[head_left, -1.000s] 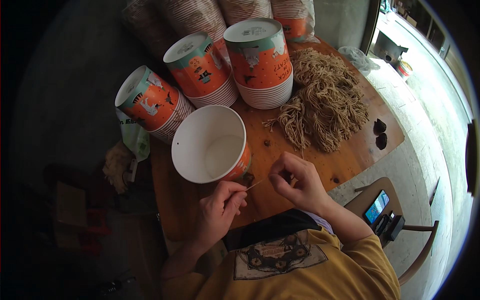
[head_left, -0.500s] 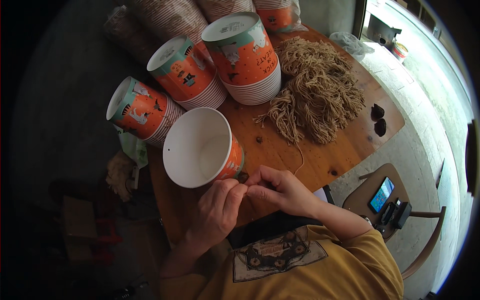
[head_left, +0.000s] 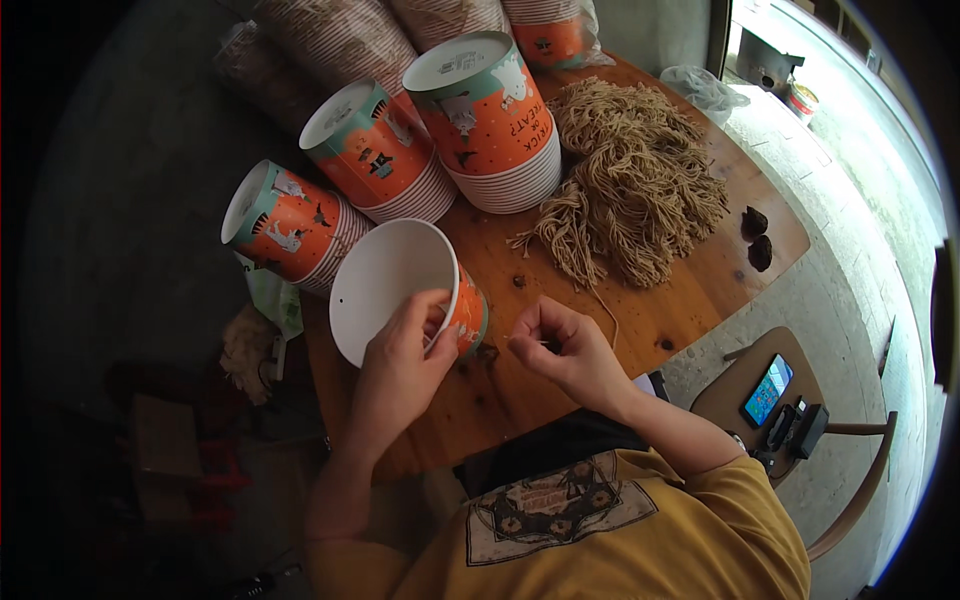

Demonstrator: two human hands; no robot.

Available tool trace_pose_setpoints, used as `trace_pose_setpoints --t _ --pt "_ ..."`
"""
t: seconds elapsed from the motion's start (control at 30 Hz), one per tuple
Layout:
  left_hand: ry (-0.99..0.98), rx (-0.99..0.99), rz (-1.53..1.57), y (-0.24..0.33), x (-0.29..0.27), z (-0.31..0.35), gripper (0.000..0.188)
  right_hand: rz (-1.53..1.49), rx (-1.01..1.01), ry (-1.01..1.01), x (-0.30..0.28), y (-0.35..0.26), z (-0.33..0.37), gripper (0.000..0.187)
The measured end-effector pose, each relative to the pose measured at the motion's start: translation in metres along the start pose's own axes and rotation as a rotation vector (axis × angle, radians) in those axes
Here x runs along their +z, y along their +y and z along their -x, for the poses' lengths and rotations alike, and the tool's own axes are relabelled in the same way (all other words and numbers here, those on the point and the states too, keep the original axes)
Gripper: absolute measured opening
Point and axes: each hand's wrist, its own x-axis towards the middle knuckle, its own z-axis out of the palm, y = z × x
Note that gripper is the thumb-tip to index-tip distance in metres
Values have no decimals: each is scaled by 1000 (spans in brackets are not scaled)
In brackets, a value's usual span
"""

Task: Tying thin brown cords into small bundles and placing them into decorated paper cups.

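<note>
A white-lined paper bucket (head_left: pixel 375 270) with an orange and green outside lies tipped on the table, its mouth toward me. One small dark hole shows in its inner wall. My left hand (head_left: pixel 400 365) holds the near right part of its rim, fingers inside and thumb outside. Just right of the bucket, my right hand (head_left: pixel 568 350) is closed in a pinch. A tan cord (head_left: pixel 608 310) runs to it from a heap of tan cords (head_left: pixel 645 190), and a thin pale end shows at the fingertips.
Upside-down stacks of printed buckets (head_left: pixel 490 120) stand at the back left, with bagged stacks (head_left: pixel 340 40) behind. Two dark lumps (head_left: pixel 759 240) lie near the wooden table's (head_left: pixel 690 320) right edge. A chair (head_left: pixel 745 385) at the right bears a phone (head_left: pixel 768 390) and black items.
My hands have come apart. The left has moved up onto the bucket's rim with its fingers inside, while the right has shifted slightly right and up, still pinching.
</note>
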Motion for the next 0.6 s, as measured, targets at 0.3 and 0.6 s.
trace_pose_setpoints --t 0.3,0.6 --pt "41 -139 404 1 -31 12 21 199 -216 58 9 -12 -8 11" --pt "10 -112 604 -4 -43 20 24 333 -333 -11 30 -17 -22 10"
